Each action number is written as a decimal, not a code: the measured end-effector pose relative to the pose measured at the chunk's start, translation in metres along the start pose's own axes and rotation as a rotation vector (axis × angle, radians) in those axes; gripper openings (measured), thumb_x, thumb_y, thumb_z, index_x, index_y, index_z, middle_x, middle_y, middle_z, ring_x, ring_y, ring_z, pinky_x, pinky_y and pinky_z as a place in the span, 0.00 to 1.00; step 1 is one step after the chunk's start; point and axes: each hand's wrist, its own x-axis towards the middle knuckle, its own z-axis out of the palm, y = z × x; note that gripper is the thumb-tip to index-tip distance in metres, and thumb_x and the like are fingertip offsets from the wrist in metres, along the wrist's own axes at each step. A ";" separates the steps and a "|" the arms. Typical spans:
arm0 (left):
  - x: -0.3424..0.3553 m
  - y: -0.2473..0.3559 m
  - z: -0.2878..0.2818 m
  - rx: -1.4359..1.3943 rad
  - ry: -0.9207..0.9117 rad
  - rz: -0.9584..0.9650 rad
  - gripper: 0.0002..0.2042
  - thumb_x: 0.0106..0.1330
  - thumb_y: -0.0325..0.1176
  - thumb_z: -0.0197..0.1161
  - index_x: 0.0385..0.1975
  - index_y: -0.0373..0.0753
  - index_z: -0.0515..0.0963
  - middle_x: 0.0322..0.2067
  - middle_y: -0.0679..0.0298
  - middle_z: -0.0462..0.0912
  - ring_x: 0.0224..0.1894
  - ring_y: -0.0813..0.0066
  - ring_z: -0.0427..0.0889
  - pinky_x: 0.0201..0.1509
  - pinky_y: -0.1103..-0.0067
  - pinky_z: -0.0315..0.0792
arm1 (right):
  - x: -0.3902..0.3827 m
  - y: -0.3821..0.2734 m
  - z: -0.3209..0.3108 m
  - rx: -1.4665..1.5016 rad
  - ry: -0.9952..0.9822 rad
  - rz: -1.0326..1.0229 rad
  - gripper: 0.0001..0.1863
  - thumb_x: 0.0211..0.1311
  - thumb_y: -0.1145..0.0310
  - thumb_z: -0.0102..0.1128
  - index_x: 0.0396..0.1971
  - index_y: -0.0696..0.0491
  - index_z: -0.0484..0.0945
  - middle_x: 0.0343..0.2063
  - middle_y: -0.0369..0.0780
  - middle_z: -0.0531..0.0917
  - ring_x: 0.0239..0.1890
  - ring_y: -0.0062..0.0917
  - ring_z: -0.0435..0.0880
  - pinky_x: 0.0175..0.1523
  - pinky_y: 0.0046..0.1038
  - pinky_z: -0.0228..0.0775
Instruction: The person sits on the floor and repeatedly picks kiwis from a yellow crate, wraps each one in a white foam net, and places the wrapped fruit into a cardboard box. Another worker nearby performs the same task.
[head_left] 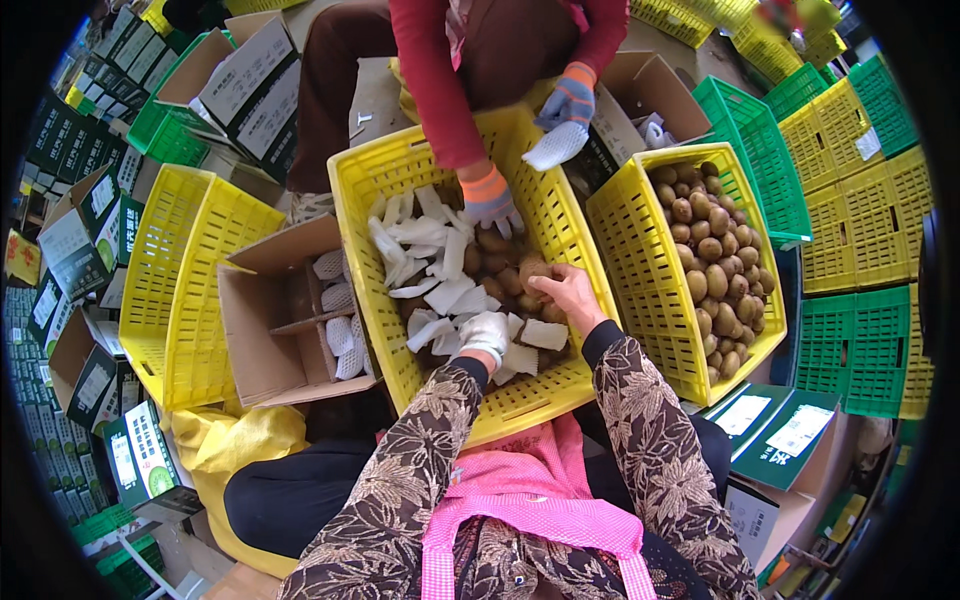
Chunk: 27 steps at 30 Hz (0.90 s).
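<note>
A yellow plastic crate [350,240] stands in front of me, holding brown kiwifruit [494,262] and many white foam net sleeves [418,232]. My right hand [568,295] is bare, its fingers and thumb closed on a kiwifruit [535,270] at the crate's right side. In a white glove, my left hand [485,335] is low among the sleeves near the crate's front. Its fingers look curled, and whatever is in them blends with the white foam. Across from me, a co-worker's gloved hand [490,203] reaches into the same crate; the other gloved hand [570,97] holds a foam net sleeve [556,146].
Right of the crate, another yellow crate [625,235] is full of kiwifruit. An open cardboard box [262,360] with dividers and sleeved fruit stands at left, beside yellow crates [160,280]. Stacked green and yellow crates [850,340] line the right; printed boxes [250,90] stand far left.
</note>
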 end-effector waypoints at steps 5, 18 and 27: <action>-0.023 -0.015 -0.041 -1.089 0.220 -0.064 0.15 0.55 0.32 0.66 0.43 0.36 0.79 0.35 0.60 0.84 0.38 0.67 0.82 0.43 0.74 0.76 | -0.028 -0.047 -0.011 0.132 -0.213 0.079 0.16 0.58 0.61 0.63 0.40 0.57 0.78 0.23 0.34 0.80 0.22 0.14 0.79 0.24 0.15 0.68; -0.132 -0.018 -0.134 -1.621 0.090 0.334 0.27 0.55 0.38 0.70 0.54 0.39 0.71 0.42 0.66 0.79 0.42 0.78 0.79 0.46 0.79 0.75 | -0.083 -0.090 0.042 0.051 -0.240 -0.430 0.20 0.56 0.64 0.68 0.46 0.58 0.77 0.31 0.36 0.82 0.23 0.13 0.78 0.24 0.16 0.69; -0.156 -0.019 -0.143 -1.347 0.187 0.532 0.38 0.43 0.25 0.73 0.59 0.36 0.65 0.49 0.64 0.75 0.50 0.76 0.75 0.56 0.79 0.70 | -0.126 -0.152 0.011 -0.230 -0.168 -0.799 0.09 0.61 0.73 0.59 0.40 0.60 0.80 0.35 0.38 0.81 0.28 0.17 0.81 0.34 0.18 0.72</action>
